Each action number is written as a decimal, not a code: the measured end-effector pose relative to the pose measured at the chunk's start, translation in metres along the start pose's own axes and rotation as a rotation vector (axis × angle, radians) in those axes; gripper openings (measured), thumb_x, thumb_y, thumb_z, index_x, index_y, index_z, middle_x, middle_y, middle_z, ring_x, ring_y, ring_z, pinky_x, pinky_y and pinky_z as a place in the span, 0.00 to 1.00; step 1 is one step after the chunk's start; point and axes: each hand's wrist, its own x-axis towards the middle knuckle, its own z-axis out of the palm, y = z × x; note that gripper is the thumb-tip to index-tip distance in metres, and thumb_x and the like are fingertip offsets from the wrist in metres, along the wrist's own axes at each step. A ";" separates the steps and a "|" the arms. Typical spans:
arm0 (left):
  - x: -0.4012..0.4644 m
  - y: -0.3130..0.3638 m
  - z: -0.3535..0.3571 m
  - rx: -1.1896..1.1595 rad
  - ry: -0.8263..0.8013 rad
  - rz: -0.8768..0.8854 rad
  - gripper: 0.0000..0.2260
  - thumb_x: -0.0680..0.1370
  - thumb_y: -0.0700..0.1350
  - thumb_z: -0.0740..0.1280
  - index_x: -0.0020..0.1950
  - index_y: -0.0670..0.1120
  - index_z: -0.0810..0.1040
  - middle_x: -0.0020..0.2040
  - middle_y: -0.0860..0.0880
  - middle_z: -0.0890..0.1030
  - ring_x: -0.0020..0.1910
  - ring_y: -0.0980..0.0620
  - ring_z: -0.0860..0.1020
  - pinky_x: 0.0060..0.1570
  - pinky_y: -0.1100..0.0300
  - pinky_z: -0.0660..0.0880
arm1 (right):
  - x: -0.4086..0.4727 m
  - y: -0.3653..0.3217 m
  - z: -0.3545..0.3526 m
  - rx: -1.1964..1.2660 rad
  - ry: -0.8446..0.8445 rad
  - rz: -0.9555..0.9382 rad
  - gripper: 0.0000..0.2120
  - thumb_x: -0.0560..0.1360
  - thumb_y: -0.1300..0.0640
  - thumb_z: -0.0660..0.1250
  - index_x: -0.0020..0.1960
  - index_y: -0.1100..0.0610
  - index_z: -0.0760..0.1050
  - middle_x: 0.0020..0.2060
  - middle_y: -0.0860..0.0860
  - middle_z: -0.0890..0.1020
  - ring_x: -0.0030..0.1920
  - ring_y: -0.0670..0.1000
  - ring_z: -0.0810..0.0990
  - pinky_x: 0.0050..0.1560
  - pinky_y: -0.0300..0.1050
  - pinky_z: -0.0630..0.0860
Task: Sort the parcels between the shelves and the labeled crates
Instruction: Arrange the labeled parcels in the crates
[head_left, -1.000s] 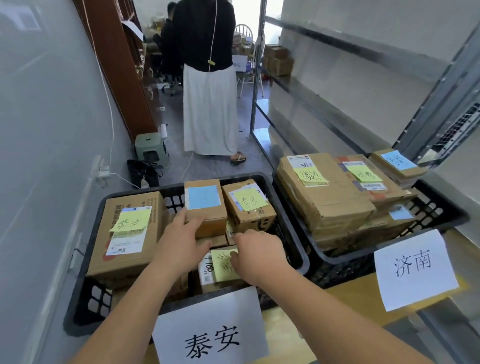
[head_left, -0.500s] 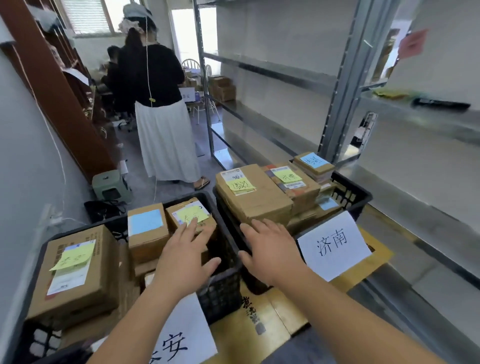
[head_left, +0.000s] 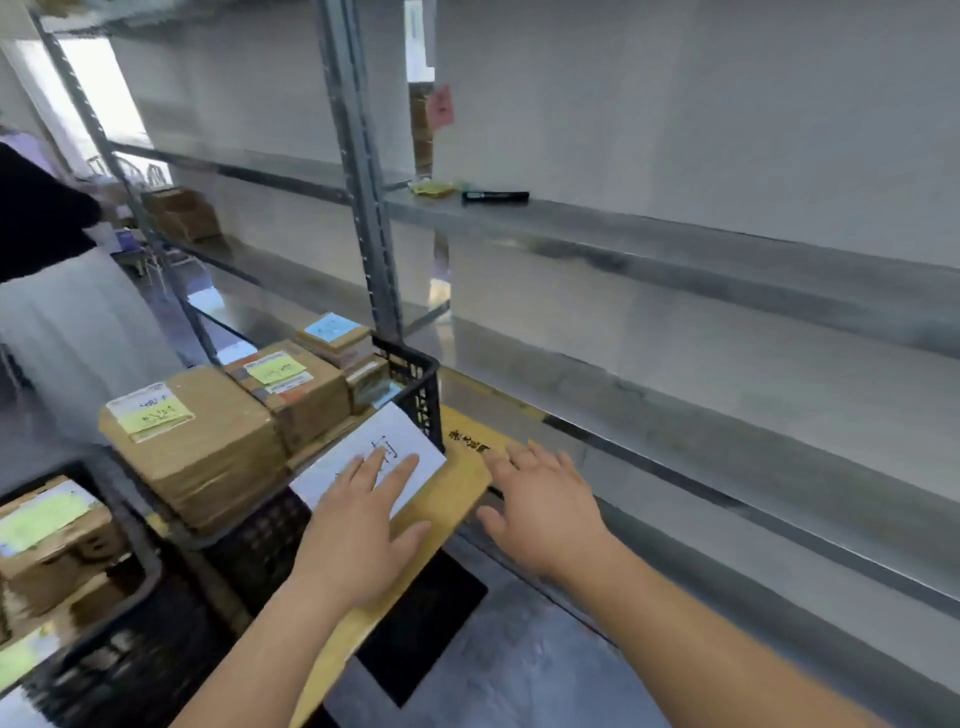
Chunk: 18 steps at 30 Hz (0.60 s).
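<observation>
Both my hands are out in front of me and hold nothing. My left hand (head_left: 358, 525) hovers with spread fingers over the white paper label (head_left: 371, 457) on the right black crate (head_left: 423, 387). My right hand (head_left: 540, 504) is spread open above the wooden board's (head_left: 462, 488) right end, near the lower metal shelf (head_left: 727, 441). Cardboard parcels fill the right crate: a large one (head_left: 208, 447) with a yellow note, a middle one (head_left: 304, 387), a small one with a blue note (head_left: 332, 332). The left crate (head_left: 119, 623) with more parcels (head_left: 47, 535) is at the lower left.
A long metal shelf rack (head_left: 363, 208) runs along the wall on the right. On its upper shelf lie a black marker (head_left: 496, 196) and yellow sticky notes (head_left: 431, 188). A person in a black top and white skirt (head_left: 67, 322) stands at the left. More boxes (head_left: 182, 213) sit further back.
My view has swung right, from the left crate toward the shelves. Both hands left the parcels in the left crate and moved right, past the right crate's label.
</observation>
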 end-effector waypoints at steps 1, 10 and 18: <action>0.007 0.021 0.008 -0.012 -0.008 0.033 0.35 0.79 0.66 0.61 0.81 0.63 0.48 0.83 0.51 0.49 0.82 0.47 0.48 0.78 0.51 0.52 | -0.009 0.021 -0.003 0.000 0.004 0.034 0.32 0.81 0.40 0.59 0.82 0.48 0.56 0.80 0.52 0.62 0.80 0.57 0.57 0.80 0.59 0.50; 0.058 0.178 0.060 0.004 -0.083 0.360 0.35 0.79 0.66 0.61 0.81 0.61 0.50 0.83 0.50 0.51 0.81 0.47 0.50 0.78 0.52 0.52 | -0.079 0.166 -0.006 0.027 0.025 0.341 0.31 0.81 0.39 0.61 0.80 0.48 0.59 0.81 0.52 0.61 0.81 0.56 0.56 0.80 0.60 0.51; 0.112 0.299 0.119 -0.055 -0.213 0.611 0.36 0.78 0.66 0.63 0.82 0.61 0.50 0.83 0.48 0.53 0.81 0.47 0.51 0.78 0.51 0.55 | -0.121 0.267 -0.012 0.051 0.022 0.569 0.31 0.82 0.38 0.60 0.81 0.46 0.57 0.81 0.52 0.60 0.82 0.56 0.55 0.80 0.60 0.51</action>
